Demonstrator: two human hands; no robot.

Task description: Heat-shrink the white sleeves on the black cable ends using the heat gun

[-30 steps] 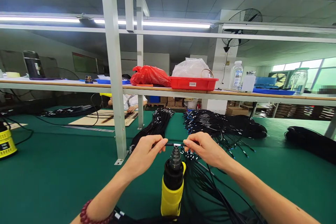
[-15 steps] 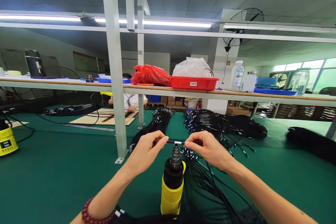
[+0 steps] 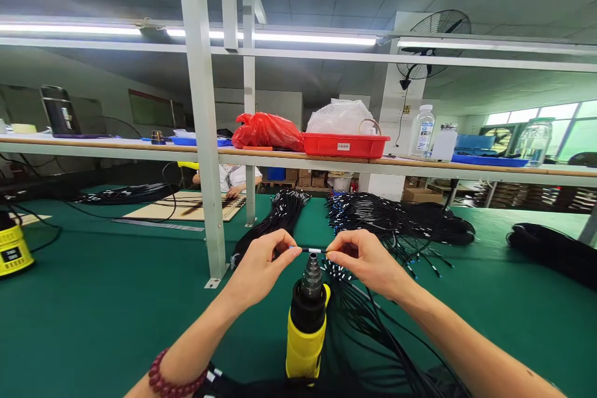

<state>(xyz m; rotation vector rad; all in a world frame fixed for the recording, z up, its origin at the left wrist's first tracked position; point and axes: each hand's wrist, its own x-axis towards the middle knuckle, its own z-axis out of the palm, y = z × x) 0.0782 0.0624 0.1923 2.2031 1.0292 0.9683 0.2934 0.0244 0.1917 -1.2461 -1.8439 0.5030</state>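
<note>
A thin black cable (image 3: 305, 250) with a white sleeve (image 3: 314, 251) is stretched level between my two hands. My left hand (image 3: 263, 261) pinches its left end, where a bit of blue shows at the fingertips. On the other side, my right hand (image 3: 366, 259) pinches the cable just right of the white sleeve. Directly beneath the sleeve is the metal nozzle of a yellow and black heat gun (image 3: 305, 342), standing upright and pointing up. Its nozzle tip sits very close under the cable; whether they touch I cannot tell.
Bundles of black cables (image 3: 373, 214) lie behind and right of my hands. More cables (image 3: 373, 329) run beside the heat gun. A white post (image 3: 205, 137) rises left, carrying a shelf with a red tray (image 3: 345, 147). Across the table a co-worker's hand (image 3: 234, 191) rests near a board (image 3: 186, 206).
The cable has shifted slightly left over the nozzle, with the white sleeve moving along. Both hands keep their pinch, and the heat gun stays in place.
</note>
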